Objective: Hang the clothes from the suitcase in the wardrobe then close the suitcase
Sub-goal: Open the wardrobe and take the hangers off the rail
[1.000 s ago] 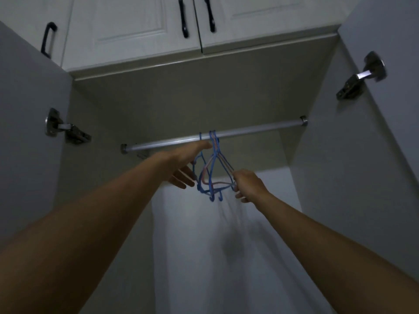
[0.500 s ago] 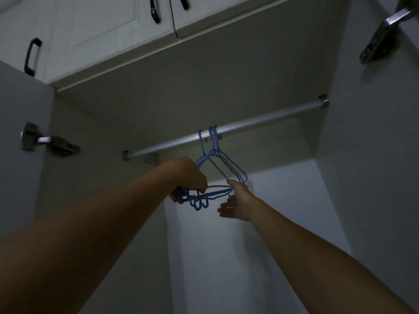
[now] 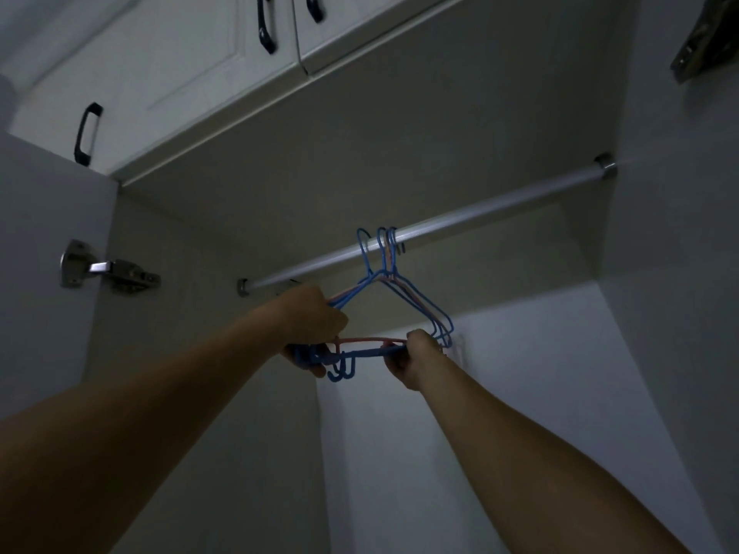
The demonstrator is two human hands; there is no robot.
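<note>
Grip clamped: left hand (image 3: 316, 325), right hand (image 3: 416, 357) clutch hangers (image 3: 372, 351) bottom bars; hooks over rail (image 3: 500, 213).

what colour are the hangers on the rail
The hangers are mostly blue, with at least one pink; the head view shows it.

Dim light; white upper cabinets (image 3: 192, 74) (black handles (image 3: 87, 133)) overhead.
</note>
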